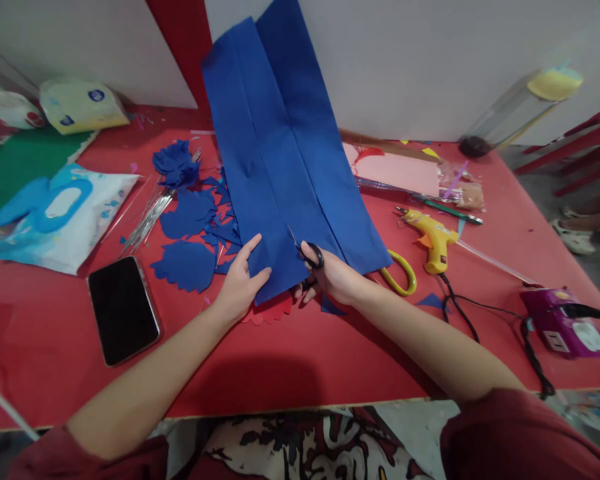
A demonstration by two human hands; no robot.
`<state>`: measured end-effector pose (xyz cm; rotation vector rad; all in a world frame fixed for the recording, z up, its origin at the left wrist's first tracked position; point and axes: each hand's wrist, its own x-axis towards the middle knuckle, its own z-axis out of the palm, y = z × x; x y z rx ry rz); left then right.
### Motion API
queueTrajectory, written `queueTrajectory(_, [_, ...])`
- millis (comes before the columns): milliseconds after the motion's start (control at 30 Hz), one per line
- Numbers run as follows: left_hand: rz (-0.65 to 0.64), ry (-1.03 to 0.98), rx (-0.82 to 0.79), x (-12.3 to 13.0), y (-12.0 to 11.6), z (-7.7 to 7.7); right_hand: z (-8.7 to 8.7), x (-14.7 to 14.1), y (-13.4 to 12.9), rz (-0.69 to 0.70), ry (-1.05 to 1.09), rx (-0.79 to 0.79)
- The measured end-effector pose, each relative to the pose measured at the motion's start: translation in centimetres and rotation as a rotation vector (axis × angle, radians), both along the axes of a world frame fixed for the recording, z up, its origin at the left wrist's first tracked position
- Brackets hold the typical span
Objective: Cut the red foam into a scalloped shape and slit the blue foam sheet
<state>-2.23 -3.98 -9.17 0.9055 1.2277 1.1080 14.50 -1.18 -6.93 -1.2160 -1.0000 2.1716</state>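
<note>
A large folded sheet of blue felt or crepe-like material [280, 180] leans against the wall, its lower end spread over the table. My left hand [240, 280] grips the sheet's lower left edge, thumb and index finger on top; the other fingers are mostly hidden. In my right hand [333, 273] are black-handled scissors [314, 257], my thumb through the upper loop. Their blade lies against the blue sheet near its lower edge, pointing up and away. Left of the sheet lie blue cut pieces with scalloped edges [185, 267]. A red scalloped piece [270, 310] shows under the sheet.
On the left are a phone [124, 310], a wipes pack [65, 217], a blue flower [177, 165] and wire stems [150, 217]. To the right are a yellow glue gun [433, 240] with its cord, a yellow ring-like handle [404, 275] and a purple box [563, 327].
</note>
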Motion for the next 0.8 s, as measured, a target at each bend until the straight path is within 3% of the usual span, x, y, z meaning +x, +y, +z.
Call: queueTrajectory(800, [0.01, -0.018, -0.007, -0.1, -0.1, 0.01, -0.85, -0.13, -0.61, -0.062, -0.003, 0.068])
